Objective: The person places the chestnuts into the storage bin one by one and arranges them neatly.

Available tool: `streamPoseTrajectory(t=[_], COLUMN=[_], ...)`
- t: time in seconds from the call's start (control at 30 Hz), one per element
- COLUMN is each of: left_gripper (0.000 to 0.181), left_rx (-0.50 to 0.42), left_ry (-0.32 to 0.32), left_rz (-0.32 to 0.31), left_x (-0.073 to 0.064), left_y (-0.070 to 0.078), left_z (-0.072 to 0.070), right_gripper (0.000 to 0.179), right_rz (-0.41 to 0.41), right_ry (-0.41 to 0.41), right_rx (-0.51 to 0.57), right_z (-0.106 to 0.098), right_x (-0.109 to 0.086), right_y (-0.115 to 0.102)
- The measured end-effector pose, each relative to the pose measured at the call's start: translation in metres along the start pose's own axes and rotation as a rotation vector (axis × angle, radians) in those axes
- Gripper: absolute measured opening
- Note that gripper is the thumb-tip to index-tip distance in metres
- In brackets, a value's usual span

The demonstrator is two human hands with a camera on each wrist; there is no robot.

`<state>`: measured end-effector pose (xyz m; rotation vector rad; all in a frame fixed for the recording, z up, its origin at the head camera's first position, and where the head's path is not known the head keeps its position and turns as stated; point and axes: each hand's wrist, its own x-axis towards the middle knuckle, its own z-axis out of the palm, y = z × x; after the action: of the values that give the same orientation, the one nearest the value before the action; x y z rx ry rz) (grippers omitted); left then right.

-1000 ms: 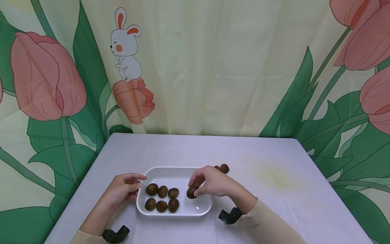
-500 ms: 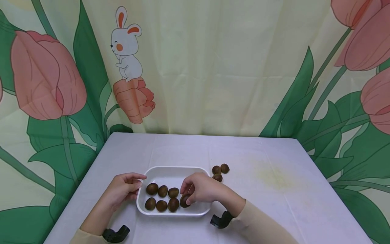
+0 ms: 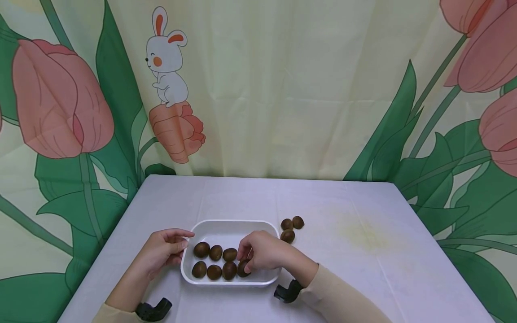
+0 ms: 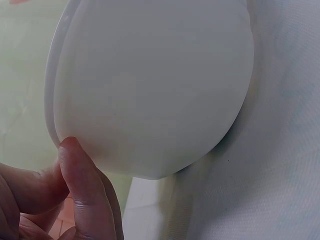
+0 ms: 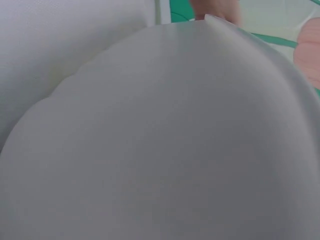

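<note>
In the head view my right hand [image 3: 260,251] pinches a brown chestnut [image 3: 242,268] low in the white tray [image 3: 230,227], at the right end of the front row. Several more chestnuts [image 3: 214,272] sit in the tray in two rows, a back row [image 3: 216,253] and the front one. My left hand [image 3: 163,251] is at the tray's left end, its fingertips touching the rim from outside. The left wrist view has a fingertip [image 4: 70,145] against the tray's outer wall [image 4: 150,90]. Tray wall fills most of the right wrist view, hiding the right hand and its chestnut.
Three loose chestnuts [image 3: 287,236] lie on the white-covered table [image 3: 343,278] just off the tray's back right corner. Behind the table hangs a curtain [image 3: 274,98] printed with tulips and a rabbit. Each wrist wears a black camera mount [image 3: 153,310].
My right hand has carried its chestnut left and forward to the end of the front row, uncovering the loose chestnuts on the table. My left hand has stayed at the tray.
</note>
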<state>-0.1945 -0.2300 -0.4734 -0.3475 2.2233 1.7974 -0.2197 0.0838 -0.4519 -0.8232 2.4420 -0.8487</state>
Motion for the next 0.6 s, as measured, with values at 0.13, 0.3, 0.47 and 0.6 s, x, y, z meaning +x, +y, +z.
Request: streamPoseTrajectory(t=[0.13, 0.3, 0.47, 0.6], left_gripper=[0.031, 0.031, 0.03, 0.03], left_rx=[-0.001, -0.001, 0.004, 0.003], left_ry=[-0.003, -0.004, 0.002, 0.005], left_rz=[0.005, 0.008, 0.005, 0.005], left_x=[0.0007, 0.0012, 0.0011, 0.0013], left_y=[-0.0006, -0.0007, -0.0004, -0.0001], left_z=[0.0, -0.0003, 0.0, 0.0005], right_gripper=[0.027, 0.026, 0.025, 0.025], right_rz=[0.012, 0.015, 0.003, 0.003], right_ry=[-0.001, 0.005, 0.011, 0.017], right_rx=[-0.004, 0.011, -0.001, -0.002], right_z=[0.0018, 0.0036, 0.0032, 0.0], right_x=[0.001, 0.0011, 0.0015, 0.0012], right_y=[-0.0021, -0.0052, -0.0036, -0.0016])
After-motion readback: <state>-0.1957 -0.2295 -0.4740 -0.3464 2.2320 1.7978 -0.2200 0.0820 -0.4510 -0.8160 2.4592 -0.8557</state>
